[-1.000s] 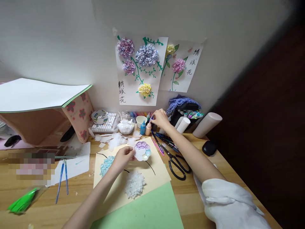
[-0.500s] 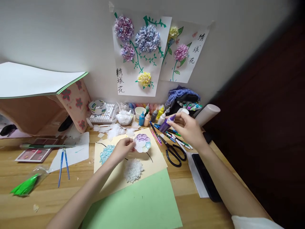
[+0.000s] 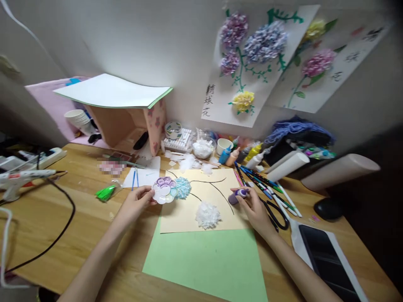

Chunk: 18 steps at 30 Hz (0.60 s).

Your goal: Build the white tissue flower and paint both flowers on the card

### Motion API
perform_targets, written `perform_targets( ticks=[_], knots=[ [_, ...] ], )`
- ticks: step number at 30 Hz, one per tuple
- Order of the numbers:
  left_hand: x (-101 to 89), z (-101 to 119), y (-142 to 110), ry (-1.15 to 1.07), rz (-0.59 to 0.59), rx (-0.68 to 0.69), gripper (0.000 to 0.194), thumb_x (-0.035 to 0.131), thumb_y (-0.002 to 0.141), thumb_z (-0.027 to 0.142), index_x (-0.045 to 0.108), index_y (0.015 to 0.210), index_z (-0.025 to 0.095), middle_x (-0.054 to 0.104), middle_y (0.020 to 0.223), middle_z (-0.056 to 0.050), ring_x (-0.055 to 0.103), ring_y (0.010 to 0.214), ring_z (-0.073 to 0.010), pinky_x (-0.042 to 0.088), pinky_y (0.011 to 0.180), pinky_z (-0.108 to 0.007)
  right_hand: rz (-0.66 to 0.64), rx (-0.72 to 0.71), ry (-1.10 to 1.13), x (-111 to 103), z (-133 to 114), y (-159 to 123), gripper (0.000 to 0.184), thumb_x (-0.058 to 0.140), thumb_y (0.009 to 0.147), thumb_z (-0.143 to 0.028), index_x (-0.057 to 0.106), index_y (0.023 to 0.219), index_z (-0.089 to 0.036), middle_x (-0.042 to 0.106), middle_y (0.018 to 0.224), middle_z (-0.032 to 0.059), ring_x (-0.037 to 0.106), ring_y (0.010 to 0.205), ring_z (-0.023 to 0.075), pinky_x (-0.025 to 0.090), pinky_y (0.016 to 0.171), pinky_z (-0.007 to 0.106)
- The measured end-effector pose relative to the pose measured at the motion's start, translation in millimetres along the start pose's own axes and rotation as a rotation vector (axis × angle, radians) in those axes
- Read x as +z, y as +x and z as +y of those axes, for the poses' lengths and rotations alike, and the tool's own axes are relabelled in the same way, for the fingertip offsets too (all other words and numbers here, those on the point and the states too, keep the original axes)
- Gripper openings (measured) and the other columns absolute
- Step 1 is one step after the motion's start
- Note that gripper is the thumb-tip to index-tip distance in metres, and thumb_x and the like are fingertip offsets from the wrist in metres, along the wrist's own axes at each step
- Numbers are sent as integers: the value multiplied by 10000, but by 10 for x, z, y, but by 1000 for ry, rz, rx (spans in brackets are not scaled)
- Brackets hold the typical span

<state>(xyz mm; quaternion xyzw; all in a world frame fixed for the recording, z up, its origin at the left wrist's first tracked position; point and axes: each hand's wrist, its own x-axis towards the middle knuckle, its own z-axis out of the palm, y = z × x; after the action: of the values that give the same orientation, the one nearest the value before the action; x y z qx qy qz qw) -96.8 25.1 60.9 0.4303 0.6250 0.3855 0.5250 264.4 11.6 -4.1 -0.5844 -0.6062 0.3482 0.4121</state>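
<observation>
Between the thumb and fingers of my left hand [image 3: 140, 200] is a white flower-shaped paint palette [image 3: 163, 190], with purple paint in its upper wells. It overlaps the edge of a pale blue paper flower [image 3: 182, 187]. My right hand [image 3: 254, 208] grips a purple paint bottle [image 3: 238, 196], tilted over the right side of the cream paper [image 3: 179, 222]. Thin dark stems are drawn on that paper. A white paper flower [image 3: 208, 215] sits near its lower edge. Green paper [image 3: 208, 256] lies beneath.
Paint bottles [image 3: 233, 156] and a bowl of white scraps [image 3: 203, 148] line the back. Markers [image 3: 267, 184] and black-handled scissors [image 3: 277, 214] lie right, near a phone [image 3: 327, 260]. Paintbrushes [image 3: 135, 178] and a glue gun [image 3: 28, 178] are on the left. Flower pictures [image 3: 245, 63] hang on the wall.
The view has swung left. My left hand has carried the palette left, off the middle of the cream paper to beside the blue flower. The purple bottle has come down toward the paper.
</observation>
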Motion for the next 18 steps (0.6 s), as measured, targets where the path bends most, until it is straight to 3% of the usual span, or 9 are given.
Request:
perform_targets(
  ticks=[3, 7, 10, 13, 18],
  knots=[
    [-261, -160, -58, -5, 71, -4, 417, 713, 580, 511, 639, 759, 141, 656, 713, -23, 620, 638, -156, 535, 680, -290, -80, 20, -52, 59, 138, 18, 299, 516, 860, -439, 499, 1091, -250, 609, 1145, 115, 590, 1075, 262, 461, 950, 457],
    [-535, -366, -44, 12, 77, -12, 393, 707, 576, 492, 649, 717, 129, 659, 678, -32, 615, 599, -160, 530, 628, -292, -17, -19, -40, 59, 42, 123, 282, 520, 847, -450, 513, 1058, -264, 616, 1023, 101, 604, 973, 258, 483, 869, 425],
    [-640, -490, -8, 61, 26, -8, 345, 681, 610, 470, 656, 699, 138, 663, 643, -30, 613, 576, -169, 512, 596, -286, -74, -46, -55, 133, -353, 265, 364, 563, 808, -465, 520, 1116, -276, 624, 922, 82, 609, 801, 236, 505, 702, 376],
    [-661, -545, 22, 153, -20, 27, 286, 629, 677, 439, 654, 652, 156, 645, 589, -20, 598, 551, -175, 479, 573, -273, -384, 15, -91, 422, -867, 408, 393, 570, 807, -463, 507, 1145, -274, 638, 878, 65, 565, 612, 183, 474, 553, 325],
    [-681, -475, 8, 339, 49, 155, 250, 571, 774, 393, 665, 656, 194, 663, 649, -43, 611, 671, -227, 447, 655, -293, -643, -58, -262, 1121, -1427, 560, 280, 613, 784, -438, 530, 966, -242, 665, 872, 35, 600, 717, 186, 465, 627, 295]
  ],
)
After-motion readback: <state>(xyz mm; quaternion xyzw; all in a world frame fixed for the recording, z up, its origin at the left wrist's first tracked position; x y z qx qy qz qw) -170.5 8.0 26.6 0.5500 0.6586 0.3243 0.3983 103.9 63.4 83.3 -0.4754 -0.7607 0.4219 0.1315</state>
